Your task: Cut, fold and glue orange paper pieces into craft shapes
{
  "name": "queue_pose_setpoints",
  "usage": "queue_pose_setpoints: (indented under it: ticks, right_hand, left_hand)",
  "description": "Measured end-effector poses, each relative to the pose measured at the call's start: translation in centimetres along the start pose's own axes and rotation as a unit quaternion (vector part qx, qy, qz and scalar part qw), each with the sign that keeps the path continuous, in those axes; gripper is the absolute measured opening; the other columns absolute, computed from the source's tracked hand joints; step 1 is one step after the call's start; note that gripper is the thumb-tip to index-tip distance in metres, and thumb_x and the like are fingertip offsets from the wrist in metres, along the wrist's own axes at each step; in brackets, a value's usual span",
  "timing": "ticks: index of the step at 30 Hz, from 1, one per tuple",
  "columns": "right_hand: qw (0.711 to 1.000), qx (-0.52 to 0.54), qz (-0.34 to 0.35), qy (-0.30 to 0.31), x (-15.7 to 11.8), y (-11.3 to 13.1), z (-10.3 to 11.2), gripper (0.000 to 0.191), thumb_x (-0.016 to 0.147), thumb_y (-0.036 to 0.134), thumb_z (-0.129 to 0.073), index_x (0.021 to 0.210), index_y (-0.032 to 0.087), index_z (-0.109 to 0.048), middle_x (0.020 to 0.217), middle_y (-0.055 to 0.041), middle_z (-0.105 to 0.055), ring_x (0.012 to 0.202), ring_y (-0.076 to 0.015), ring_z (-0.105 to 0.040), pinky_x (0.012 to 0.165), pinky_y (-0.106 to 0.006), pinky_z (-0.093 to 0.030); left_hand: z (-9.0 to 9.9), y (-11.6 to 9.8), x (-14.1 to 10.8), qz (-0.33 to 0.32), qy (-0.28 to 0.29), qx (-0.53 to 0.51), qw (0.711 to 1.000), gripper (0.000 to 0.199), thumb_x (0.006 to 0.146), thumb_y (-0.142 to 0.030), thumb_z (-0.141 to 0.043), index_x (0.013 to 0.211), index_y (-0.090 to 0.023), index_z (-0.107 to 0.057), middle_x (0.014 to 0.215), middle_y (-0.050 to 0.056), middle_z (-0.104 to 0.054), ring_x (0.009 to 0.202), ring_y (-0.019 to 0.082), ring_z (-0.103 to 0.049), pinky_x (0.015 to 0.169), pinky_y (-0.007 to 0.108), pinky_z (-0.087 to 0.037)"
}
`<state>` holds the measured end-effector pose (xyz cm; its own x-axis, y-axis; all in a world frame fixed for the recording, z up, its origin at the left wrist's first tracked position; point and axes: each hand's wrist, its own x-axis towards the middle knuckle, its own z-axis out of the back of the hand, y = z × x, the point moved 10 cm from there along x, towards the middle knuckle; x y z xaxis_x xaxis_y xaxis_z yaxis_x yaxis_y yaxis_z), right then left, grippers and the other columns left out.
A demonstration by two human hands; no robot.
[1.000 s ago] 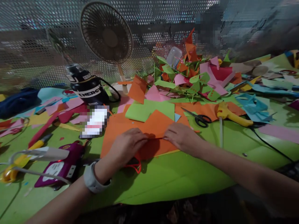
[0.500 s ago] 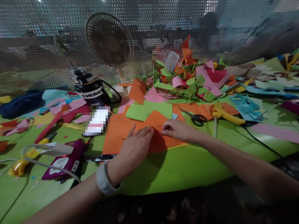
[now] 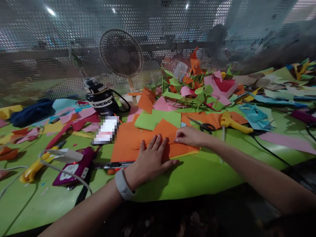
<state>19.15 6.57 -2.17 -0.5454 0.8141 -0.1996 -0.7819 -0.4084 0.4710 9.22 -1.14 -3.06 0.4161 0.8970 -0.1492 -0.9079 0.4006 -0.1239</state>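
Observation:
Orange paper (image 3: 125, 136) lies on the green table cover, with a folded orange piece (image 3: 175, 149) on its right part. My left hand (image 3: 151, 158) rests flat on the paper, fingers spread and thumb stretched to the right; a grey band circles its wrist. Beside it, my right hand (image 3: 187, 135) has its fingers pinched together at the folded piece's right side. What the pinch holds is too small to make out. Behind both hands sits a light green sheet (image 3: 158, 120). A cutter (image 3: 118, 165) lies partly under the orange paper's lower left edge.
Scissors (image 3: 203, 125) and a yellow glue gun (image 3: 234, 124) lie at the right. To the left are a phone (image 3: 106, 130), a purple power strip (image 3: 74, 168) with cables and another yellow glue gun (image 3: 37, 166). Behind stand a bottle (image 3: 101, 98), a fan (image 3: 121, 54) and piled paper scraps (image 3: 197, 89).
My left hand has opened out, its thumb now apart from the fingers. The pinched right hand stays by the folded piece. The camera view has shifted slightly.

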Motion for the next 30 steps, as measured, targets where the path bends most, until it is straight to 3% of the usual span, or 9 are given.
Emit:
queue_pose_setpoints:
  ticks: [7,10,12,15,19,30]
  right_hand:
    - [0.998,-0.051,-0.036,-0.004,-2.2,-2.7,2.2,0.021,0.085,0.034,-0.057,0.081,0.017,-0.069,0.079,-0.0044,-0.07,0.071,-0.0177,-0.06,0.061,-0.027,-0.039]
    - [0.985,-0.113,-0.045,-0.124,-3.7,-1.2,3.7,0.022,0.089,0.028,-0.052,0.093,0.015,-0.07,0.096,-0.0083,-0.071,0.091,-0.0226,-0.062,0.078,-0.033,-0.044]
    - [0.966,-0.153,-0.021,-0.205,-4.8,1.2,3.5,0.032,0.093,0.028,-0.047,0.115,0.012,-0.065,0.119,-0.013,-0.065,0.112,-0.026,-0.056,0.095,-0.038,-0.04]
    - [0.97,-0.168,0.045,-0.17,-5.0,4.1,-0.5,0.06,0.095,0.049,-0.04,0.138,0.008,-0.046,0.144,-0.0163,-0.046,0.133,-0.0283,-0.041,0.109,-0.042,-0.032]
    - [0.982,-0.153,0.046,-0.096,-4.7,3.9,-4.0,0.076,0.095,0.06,-0.024,0.144,0.005,-0.036,0.151,-0.0164,-0.032,0.142,-0.0285,-0.026,0.116,-0.046,-0.02]
    - [0.984,-0.153,0.036,-0.089,-4.6,3.5,-3.9,0.078,0.094,0.062,-0.02,0.145,0.006,-0.034,0.152,-0.0155,-0.029,0.143,-0.0269,-0.023,0.117,-0.046,-0.019]
  left_hand:
    - [-0.1,-0.3,-0.1,0.002,-0.015,0.024,1.0,0.094,0.08,-0.081,-0.02,0.152,-0.02,-0.017,0.157,0.017,-0.018,0.144,0.037,-0.014,0.107,0.068,-0.018]
    - [-0.1,-0.3,-0.2,0.002,-0.01,0.021,1.0,0.093,0.081,-0.08,-0.02,0.151,-0.019,-0.017,0.157,0.017,-0.016,0.144,0.037,-0.012,0.107,0.068,-0.017]
    - [0.0,-0.4,-0.2,-0.001,-0.004,0.021,1.0,0.091,0.082,-0.079,-0.019,0.151,-0.019,-0.018,0.157,0.016,-0.015,0.144,0.036,-0.011,0.107,0.068,-0.016]
    - [-0.1,-0.3,-0.2,0.003,0.005,0.028,1.0,0.088,0.084,-0.076,-0.023,0.151,-0.018,-0.02,0.157,0.016,-0.015,0.144,0.035,-0.012,0.107,0.067,-0.017]
    - [-0.1,-0.3,-0.1,0.008,0.006,0.041,0.999,0.086,0.085,-0.074,-0.027,0.15,-0.018,-0.022,0.157,0.016,-0.017,0.144,0.036,-0.016,0.107,0.067,-0.017]
    - [-0.1,-0.4,-0.2,0.008,0.005,0.051,0.999,0.09,0.085,-0.073,-0.026,0.15,-0.012,-0.02,0.156,0.018,-0.015,0.143,0.037,-0.015,0.107,0.067,-0.018]
